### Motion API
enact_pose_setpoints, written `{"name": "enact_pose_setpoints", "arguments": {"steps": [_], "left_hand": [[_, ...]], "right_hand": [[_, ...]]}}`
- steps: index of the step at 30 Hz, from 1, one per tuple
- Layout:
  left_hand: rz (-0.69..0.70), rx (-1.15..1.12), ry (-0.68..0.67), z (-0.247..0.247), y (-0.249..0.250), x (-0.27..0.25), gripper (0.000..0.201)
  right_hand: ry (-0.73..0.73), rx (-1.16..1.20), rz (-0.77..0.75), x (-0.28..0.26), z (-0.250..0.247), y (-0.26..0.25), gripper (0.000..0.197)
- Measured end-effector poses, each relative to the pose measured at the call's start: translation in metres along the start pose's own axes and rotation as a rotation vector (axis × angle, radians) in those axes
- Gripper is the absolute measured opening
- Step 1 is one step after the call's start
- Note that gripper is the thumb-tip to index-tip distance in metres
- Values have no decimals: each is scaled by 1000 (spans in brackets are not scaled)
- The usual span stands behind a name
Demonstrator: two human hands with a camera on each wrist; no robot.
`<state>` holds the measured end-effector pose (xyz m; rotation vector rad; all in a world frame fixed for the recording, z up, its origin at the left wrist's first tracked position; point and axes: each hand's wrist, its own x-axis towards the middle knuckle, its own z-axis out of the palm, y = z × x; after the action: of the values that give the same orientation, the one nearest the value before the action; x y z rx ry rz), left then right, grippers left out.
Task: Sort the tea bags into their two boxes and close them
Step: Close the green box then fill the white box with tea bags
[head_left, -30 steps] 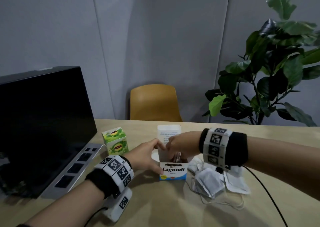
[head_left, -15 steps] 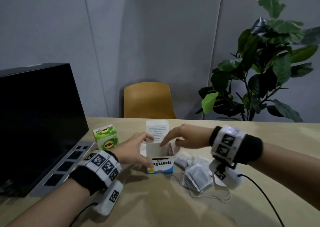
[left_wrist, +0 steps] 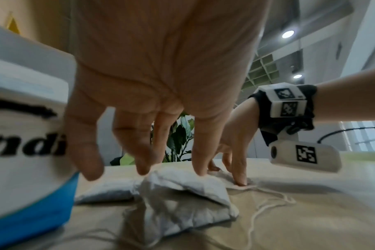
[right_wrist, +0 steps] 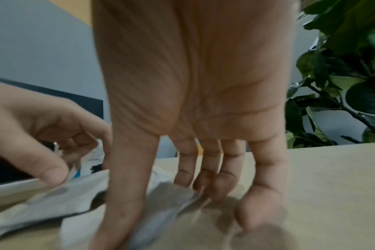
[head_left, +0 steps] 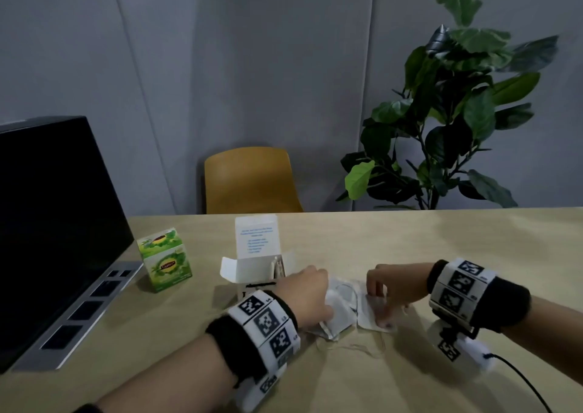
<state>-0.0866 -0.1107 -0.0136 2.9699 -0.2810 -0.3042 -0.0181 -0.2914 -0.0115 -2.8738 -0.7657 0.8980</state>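
A: Largest items first?

B: A pale wooden table [head_left: 441, 248] is bearing everything. On its left end a black laptop with a silver base [head_left: 53, 223] is standing open. Behind the far edge, a mustard-yellow moulded chair [head_left: 252, 179] and a dark green broad-leaved plant [head_left: 451, 122] are standing in front of grey partition panels [head_left: 239, 65].

A: The boxes?

B: A white cardboard tea box with a blue bottom band [head_left: 255, 270] is standing mid-table, lid flap upright, top open, tea bags showing inside. A green cube-shaped tea box [head_left: 164, 259] is sitting to its left, near the laptop, lid shut.

A: The loose bags?

B: A small heap of white paper tea bags with strings [head_left: 350, 311] is lying just right of the white box, strings trailing toward the near edge.

A: Where are the hands?

B: Both are reaching down onto the heap, one at each side. The left hand [head_left: 304, 296] is coming in beside the white box, fingers spread and fairly straight, tips touching the top bag; whether it is grasping one, I cannot tell. The right hand [head_left: 392, 286] is pressing its fingertips [right_wrist: 216, 187] and thumb onto a bag at the heap's right edge, seemingly pinching it; the blur is leaving that uncertain.
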Motion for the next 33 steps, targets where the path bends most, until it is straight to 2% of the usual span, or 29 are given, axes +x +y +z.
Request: {"name": "enact_pose_setpoints", "arguments": {"steps": [3,5,8,11,12,14,16,18,20,23,27,30,33], "left_hand": [[-63,-42,-57,2,-1,6,41],[-64,-138,-52,3,-4,7,36],[-78,-335,-23,3,-12,5,40],[-43,-558,65,0,-21,-2,12],[-31,-672,102,-2,-25,-5,11],[-26,-945,175,-4,-32,-11,18],[-21,-1167,255,-7,-36,-17,13],[-12,-1281,320,-9,-37,-20,11],[15,-1380,371,-9,-35,-23,14],[79,-1527,443,-12,-34,-29,17],[126,-1714,508,-21,-42,-38,31],[119,-1668,597,-21,-51,-40,26],[139,-1578,663,-20,-63,-40,15]], "right_hand": [[58,-4,-8,1,6,4,42],[72,46,-28,-2,5,9,34],[164,154,-91,-16,-5,19,28],[305,243,-184,-36,-20,24,22],[339,294,-231,-43,-24,24,20],[372,516,-343,-54,-30,15,17],[369,811,-439,-58,-32,-2,26],[340,1041,-495,-52,-31,-21,39],[323,1146,-515,-41,-28,-42,42],[352,1223,-505,-25,-28,-70,33],[452,1281,-478,-10,-34,-97,23],[483,1211,-484,-4,-38,-110,27],[384,1124,-536,-4,-45,-119,34]]}}
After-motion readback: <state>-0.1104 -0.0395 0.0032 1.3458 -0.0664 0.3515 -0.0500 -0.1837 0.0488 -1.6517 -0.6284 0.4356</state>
